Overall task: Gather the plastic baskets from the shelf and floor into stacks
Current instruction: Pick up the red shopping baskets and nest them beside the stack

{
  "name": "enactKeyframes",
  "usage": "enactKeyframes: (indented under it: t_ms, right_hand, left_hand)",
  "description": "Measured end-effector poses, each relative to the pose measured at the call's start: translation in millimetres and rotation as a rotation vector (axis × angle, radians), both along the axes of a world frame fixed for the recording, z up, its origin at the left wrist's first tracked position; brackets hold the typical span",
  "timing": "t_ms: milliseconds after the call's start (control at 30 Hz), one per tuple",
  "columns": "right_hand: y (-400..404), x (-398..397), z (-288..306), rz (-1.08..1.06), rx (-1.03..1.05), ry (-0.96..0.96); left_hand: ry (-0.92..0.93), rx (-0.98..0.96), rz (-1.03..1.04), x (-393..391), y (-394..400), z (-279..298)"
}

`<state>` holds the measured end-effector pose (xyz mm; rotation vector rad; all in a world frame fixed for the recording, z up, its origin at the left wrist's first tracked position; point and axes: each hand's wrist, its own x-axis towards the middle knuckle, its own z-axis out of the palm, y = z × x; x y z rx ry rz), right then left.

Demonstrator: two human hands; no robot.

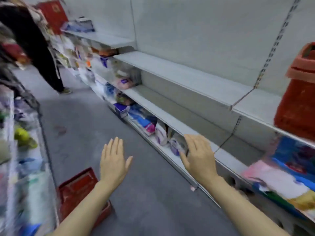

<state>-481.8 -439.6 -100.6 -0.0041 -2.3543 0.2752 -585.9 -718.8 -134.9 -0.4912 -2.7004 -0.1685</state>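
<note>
The light is even, cool and fairly bright, seemingly from overhead, with no glare. A soft shadow darkens the grey aisle floor (81,116) in the middle distance. Motion blur smears the packaged goods on the left rack (22,150) and at the near right. Wide-angle distortion bends the long grey metal shelves (179,77). The far left corner is blocky and unfocused.

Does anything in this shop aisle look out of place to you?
Two things. A red basket sits on the aisle floor below the left hand, not on a shelf. Red baskets stand upright on a shelf at the far right, among goods. Both hands, including the right hand, hold nothing.
</note>
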Motion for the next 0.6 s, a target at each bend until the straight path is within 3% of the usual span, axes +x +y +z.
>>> enactKeyframes:
  t_ms: [367, 600]
  right_hand:
    - [-212, -114, -155, 0.334, 0.012, -0.392]
    - [-295, -168, -265, 0.424, 0.043, -0.539]
  left_hand:
    - [-0.364, -0.042, 0.476, -5, -222, -166]
    - [-0.531, 0.017, 0.702, -8, -291, -295]
